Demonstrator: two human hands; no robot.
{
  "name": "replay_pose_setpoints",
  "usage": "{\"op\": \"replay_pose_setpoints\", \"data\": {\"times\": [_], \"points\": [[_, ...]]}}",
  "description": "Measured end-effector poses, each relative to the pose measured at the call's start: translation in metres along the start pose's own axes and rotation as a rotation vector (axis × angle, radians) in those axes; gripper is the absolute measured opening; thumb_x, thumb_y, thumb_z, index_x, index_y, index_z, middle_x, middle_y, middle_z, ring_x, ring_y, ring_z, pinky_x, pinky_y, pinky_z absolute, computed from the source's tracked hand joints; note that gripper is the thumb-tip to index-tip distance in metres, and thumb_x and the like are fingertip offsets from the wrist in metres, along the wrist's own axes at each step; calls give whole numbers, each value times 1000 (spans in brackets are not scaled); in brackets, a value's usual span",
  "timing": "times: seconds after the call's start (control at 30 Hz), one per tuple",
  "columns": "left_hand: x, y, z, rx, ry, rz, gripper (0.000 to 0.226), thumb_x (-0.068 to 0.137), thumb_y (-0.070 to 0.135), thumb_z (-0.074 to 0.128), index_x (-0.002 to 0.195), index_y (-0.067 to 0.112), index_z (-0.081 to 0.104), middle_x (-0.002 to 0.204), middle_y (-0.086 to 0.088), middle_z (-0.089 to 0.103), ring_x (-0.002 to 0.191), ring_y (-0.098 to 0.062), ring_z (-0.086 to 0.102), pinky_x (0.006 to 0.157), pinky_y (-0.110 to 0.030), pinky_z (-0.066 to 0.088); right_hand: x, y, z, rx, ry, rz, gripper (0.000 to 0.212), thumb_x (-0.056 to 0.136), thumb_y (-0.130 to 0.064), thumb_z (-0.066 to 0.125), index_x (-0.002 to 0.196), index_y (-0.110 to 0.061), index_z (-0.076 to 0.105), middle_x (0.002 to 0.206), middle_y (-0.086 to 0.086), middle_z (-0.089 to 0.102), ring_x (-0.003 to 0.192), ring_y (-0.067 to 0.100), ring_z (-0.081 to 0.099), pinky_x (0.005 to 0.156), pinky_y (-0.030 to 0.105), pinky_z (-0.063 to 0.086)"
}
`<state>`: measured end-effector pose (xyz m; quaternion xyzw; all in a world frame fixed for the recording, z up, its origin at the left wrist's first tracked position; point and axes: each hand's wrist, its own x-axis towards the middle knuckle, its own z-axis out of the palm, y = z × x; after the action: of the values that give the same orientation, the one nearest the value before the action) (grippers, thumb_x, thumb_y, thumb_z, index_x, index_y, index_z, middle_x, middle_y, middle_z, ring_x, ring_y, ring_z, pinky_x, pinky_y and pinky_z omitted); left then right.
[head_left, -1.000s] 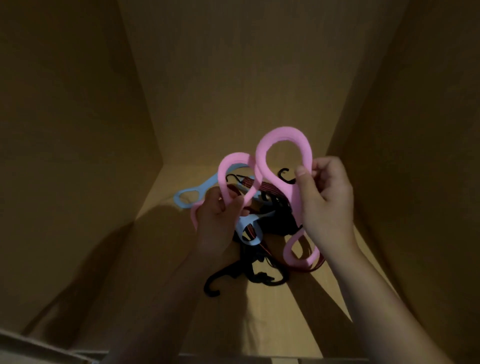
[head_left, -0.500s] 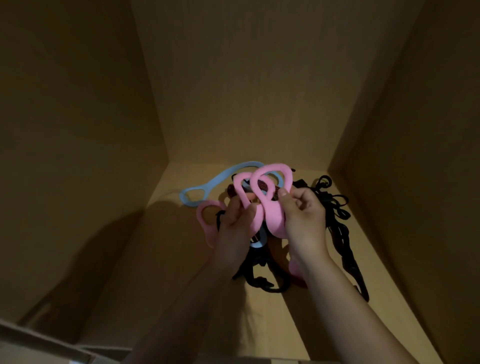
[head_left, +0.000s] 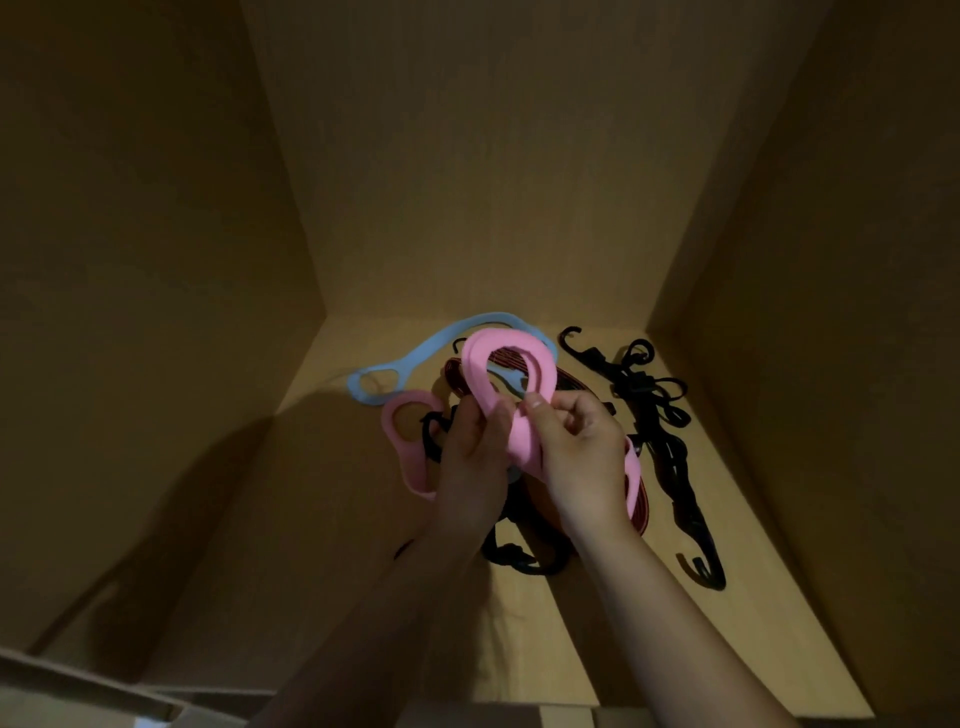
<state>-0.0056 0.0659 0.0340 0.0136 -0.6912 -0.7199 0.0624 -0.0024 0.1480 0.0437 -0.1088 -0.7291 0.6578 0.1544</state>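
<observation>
Holding a pink, flexible rubber loop strap low inside a brown cardboard box, the left hand and right hand pinch its middle with curled fingers, leaving its upper loop upright. A light-blue rubber loop strap lies just behind it. Black hooked elastic cords lie on the box floor to the right.

Interior of a deep cardboard box: plain brown walls on three sides, flap at near edge, black hooked cords loose on floor; surrounding room unseen
</observation>
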Motion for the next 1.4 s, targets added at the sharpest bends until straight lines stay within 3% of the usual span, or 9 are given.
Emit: {"op": "replay_pose_setpoints", "data": {"times": [0.07,0.13,0.3,0.43,0.53,0.67,0.87,1.2,1.4], "points": [[4,6,0,41,-20,27,14,97,22,42,97,29,54,91,10,61,80,12,58,69,-5,43,2,0,-1,-59,-46,-76,9,91,-24,53,90,-24,62,81,-11,63,73,-5,58,61,10,46],[8,12,0,6,-9,22,17,97,22,41,106,22,56,96,5,64,89,-3,61,77,-16,46,2,-2,-1,-70,-116,-132,17,95,-22,46,93,-30,61,83,-15,62,76,-9,56,66,10,44],[31,33,6,27,28,4,21,95,30,42,95,13,55,95,-12,58,86,-19,58,78,-32,46,8,-12,2,-57,-169,-186,22,95,-23,44,93,-36,62,91,-6,66,85,10,60,76,31,49],[53,79,17,-128,-98,-35,20,98,17,39,94,13,58,83,-8,54,74,-15,51,75,-30,40,27,-33,0,-176,-115,-280,22,95,-26,43,96,-17,64,86,0,58,76,6,53,61,8,37],[68,111,26,-259,-168,-47,17,97,20,40,91,15,55,87,-19,55,79,-24,50,75,-37,39,43,-59,-1,-126,-88,-284,21,94,-29,45,85,-20,62,83,0,58,70,5,53,57,7,38],[87,156,35,-392,-263,-15,15,100,20,35,95,17,50,75,-12,68,64,-16,68,68,-32,53,58,-100,-4,49,-25,-277,13,91,-23,52,79,-22,56,71,-4,59,52,-5,52,48,7,39],[105,203,43,-515,-302,47,16,100,21,32,108,12,42,69,-9,70,57,-14,68,63,-33,54,72,-156,-7,395,-123,-120,12,87,-18,60,77,-10,59,66,0,65,62,14,61,66,31,51],[104,224,49,-570,-305,102,20,100,20,32,87,12,44,67,-10,67,45,-12,63,42,-19,49,74,-149,-14,144,-215,-243,13,87,-26,59,84,-14,57,75,-1,61,66,6,60,61,18,50],[105,230,49,-685,-381,-7,27,100,23,31,89,7,50,59,-7,68,45,-12,61,43,-18,49,71,-145,-16,121,-193,-275,33,89,-35,53,116,-16,48,94,-6,59,65,-3,62,50,7,46]]}}
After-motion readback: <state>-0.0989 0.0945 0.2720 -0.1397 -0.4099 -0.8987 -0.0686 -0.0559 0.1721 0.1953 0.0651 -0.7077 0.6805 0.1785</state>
